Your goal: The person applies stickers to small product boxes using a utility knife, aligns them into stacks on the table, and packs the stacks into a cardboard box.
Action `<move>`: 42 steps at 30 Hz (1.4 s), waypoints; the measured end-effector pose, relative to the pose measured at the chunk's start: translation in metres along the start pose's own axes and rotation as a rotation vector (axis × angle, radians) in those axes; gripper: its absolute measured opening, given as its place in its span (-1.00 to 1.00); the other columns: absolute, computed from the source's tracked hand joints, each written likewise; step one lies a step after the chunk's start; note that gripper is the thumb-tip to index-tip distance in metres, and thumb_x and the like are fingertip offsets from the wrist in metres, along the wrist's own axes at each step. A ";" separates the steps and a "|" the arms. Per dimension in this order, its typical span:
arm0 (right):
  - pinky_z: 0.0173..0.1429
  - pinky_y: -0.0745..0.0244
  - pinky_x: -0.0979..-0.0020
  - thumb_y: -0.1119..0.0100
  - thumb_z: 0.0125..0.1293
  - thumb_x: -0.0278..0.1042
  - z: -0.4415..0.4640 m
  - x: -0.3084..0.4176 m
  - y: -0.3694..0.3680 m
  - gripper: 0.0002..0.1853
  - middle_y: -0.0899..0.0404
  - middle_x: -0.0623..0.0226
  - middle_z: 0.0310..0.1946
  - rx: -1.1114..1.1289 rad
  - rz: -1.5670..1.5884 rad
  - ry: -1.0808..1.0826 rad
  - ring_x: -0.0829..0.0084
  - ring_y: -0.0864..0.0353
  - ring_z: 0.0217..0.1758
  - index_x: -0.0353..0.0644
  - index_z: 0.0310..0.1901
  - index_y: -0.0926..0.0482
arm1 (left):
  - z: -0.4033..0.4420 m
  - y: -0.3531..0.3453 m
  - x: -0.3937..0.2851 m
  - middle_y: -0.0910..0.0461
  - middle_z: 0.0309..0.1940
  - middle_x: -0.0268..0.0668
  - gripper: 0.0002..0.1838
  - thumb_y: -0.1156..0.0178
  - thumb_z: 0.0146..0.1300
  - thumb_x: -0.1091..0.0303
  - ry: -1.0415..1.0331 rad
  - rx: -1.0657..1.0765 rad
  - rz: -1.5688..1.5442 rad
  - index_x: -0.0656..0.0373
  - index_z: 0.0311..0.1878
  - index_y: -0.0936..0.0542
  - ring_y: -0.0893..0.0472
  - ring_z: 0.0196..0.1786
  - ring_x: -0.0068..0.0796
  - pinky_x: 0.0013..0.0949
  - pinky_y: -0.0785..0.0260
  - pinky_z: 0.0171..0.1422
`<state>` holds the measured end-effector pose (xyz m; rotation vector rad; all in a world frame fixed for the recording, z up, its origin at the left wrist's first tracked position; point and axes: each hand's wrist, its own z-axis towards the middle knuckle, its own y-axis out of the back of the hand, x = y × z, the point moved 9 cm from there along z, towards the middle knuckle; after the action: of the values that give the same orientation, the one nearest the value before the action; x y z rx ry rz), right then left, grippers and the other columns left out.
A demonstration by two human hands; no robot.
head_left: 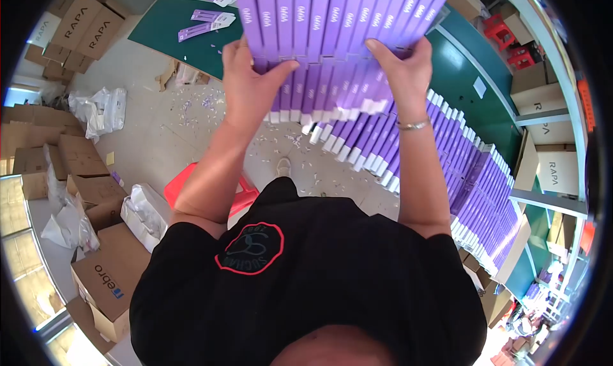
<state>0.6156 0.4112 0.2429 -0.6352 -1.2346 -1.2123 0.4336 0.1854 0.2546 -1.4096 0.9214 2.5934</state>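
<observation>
A wide block of slim purple boxes (335,31) with white lettering is held up at the top of the head view, in two rows side by side. My left hand (250,82) is closed on its left end, the thumb lying across the front. At the right end my right hand (407,69), with a bracelet on the wrist, grips the same block. The fingers behind the block are partly hidden. Below and right of it, a long row of similar purple boxes (434,155) with white ends stands packed along the green table (482,114).
Several flat purple-and-white packs (207,24) lie on the green tabletop at upper left. A red stool (242,197) stands by my left arm. Scraps litter the floor (191,120). Cardboard boxes (115,270) and plastic bags (99,111) line the left; metal shelving (552,203) borders the right.
</observation>
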 end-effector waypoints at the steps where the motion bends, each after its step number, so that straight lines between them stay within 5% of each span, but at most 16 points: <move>1: -0.17 -0.63 0.46 -0.62 -0.01 -0.21 0.001 -0.013 -0.012 -0.28 -0.67 0.17 -0.27 0.018 0.051 0.050 0.42 -0.69 -0.32 -0.43 0.06 -0.40 | -0.002 -0.005 0.011 -0.39 0.01 -0.13 -0.27 -0.51 0.02 0.36 -0.038 -0.042 0.037 0.19 0.30 -0.46 -0.50 -0.09 -0.27 -0.34 -0.45 0.03; 6: -0.03 -0.60 0.44 -0.55 0.08 -0.29 0.020 -0.053 -0.080 -0.32 -0.64 0.13 -0.15 0.076 0.543 0.213 0.42 -0.66 -0.20 -0.41 0.13 -0.35 | 0.005 -0.004 0.061 -0.38 0.01 -0.14 -0.26 -0.55 -0.04 0.39 -0.147 -0.203 0.103 0.18 0.26 -0.48 -0.45 -0.06 -0.26 -0.33 -0.42 0.04; 14: 0.21 -0.43 0.39 -0.47 0.12 -0.45 0.027 -0.112 -0.134 -0.32 -0.53 0.12 0.05 0.213 0.783 0.267 0.38 -0.54 0.04 -0.32 0.23 -0.31 | -0.020 -0.028 0.149 -0.35 0.09 -0.15 -0.29 -0.59 -0.08 0.41 -0.273 -0.383 0.101 0.23 0.18 -0.48 -0.44 0.03 -0.20 -0.28 -0.38 0.10; 16: 0.29 -0.35 0.36 -0.47 0.10 -0.49 0.019 -0.144 -0.147 -0.28 -0.51 0.17 0.09 0.204 0.868 0.242 0.35 -0.50 0.11 -0.27 0.28 -0.29 | -0.030 -0.042 0.162 -0.32 0.02 -0.26 -0.49 -0.54 0.03 0.50 -0.280 -0.400 0.183 0.24 0.05 -0.51 -0.45 -0.19 -0.48 -0.45 -0.41 -0.06; 19: 0.37 -0.26 0.34 -0.45 0.10 -0.52 0.015 -0.174 -0.164 -0.25 -0.49 0.19 0.12 0.225 0.827 0.198 0.33 -0.45 0.18 -0.24 0.31 -0.28 | -0.030 -0.050 0.188 -0.34 -0.01 -0.27 -0.49 -0.51 0.05 0.52 -0.223 -0.421 0.088 0.24 0.06 -0.50 -0.46 -0.18 -0.49 -0.46 -0.40 -0.06; 27: 0.25 -0.42 0.36 -0.55 0.05 -0.47 0.015 -0.174 -0.146 -0.23 -0.54 0.20 0.07 0.256 0.607 0.155 0.35 -0.54 0.07 -0.24 0.27 -0.31 | -0.044 -0.052 0.191 -0.48 -0.14 -0.31 -0.50 -0.45 0.11 0.59 -0.139 -0.457 0.059 0.23 0.11 -0.47 -0.49 -0.19 -0.53 -0.52 -0.37 -0.06; 32: 0.15 -0.49 0.39 -0.63 -0.03 -0.41 0.020 -0.155 -0.143 -0.22 -0.60 0.20 -0.01 0.367 0.593 0.132 0.37 -0.60 -0.02 -0.23 0.21 -0.36 | -0.045 -0.061 0.214 -0.58 -0.23 -0.34 -0.50 -0.42 0.12 0.61 0.053 -0.359 -0.214 0.21 0.12 -0.48 -0.51 -0.22 -0.56 -0.51 -0.38 -0.04; 36: 0.12 -0.50 0.42 -0.65 -0.07 -0.41 0.017 -0.158 -0.150 -0.23 -0.63 0.19 -0.06 0.418 0.466 0.042 0.39 -0.62 -0.05 -0.23 0.18 -0.40 | -0.044 -0.062 0.215 -0.54 -0.37 -0.38 -0.62 -0.47 0.09 0.50 0.088 -0.423 -0.276 0.18 -0.08 -0.49 -0.45 -0.35 -0.55 -0.52 -0.34 -0.12; 42: 0.08 -0.51 0.44 -0.66 -0.09 -0.40 0.018 -0.134 -0.139 -0.24 -0.66 0.23 -0.08 0.377 0.356 0.205 0.41 -0.63 -0.08 -0.22 0.18 -0.43 | -0.049 -0.056 0.198 -0.54 -0.35 -0.39 -0.63 -0.45 0.11 0.50 0.095 -0.468 -0.423 0.19 -0.08 -0.48 -0.41 -0.35 -0.57 -0.52 -0.33 -0.14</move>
<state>0.4963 0.4309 0.0917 -0.4159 -1.0834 -0.7043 0.3724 0.1602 0.0538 -1.6152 -0.0109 2.5090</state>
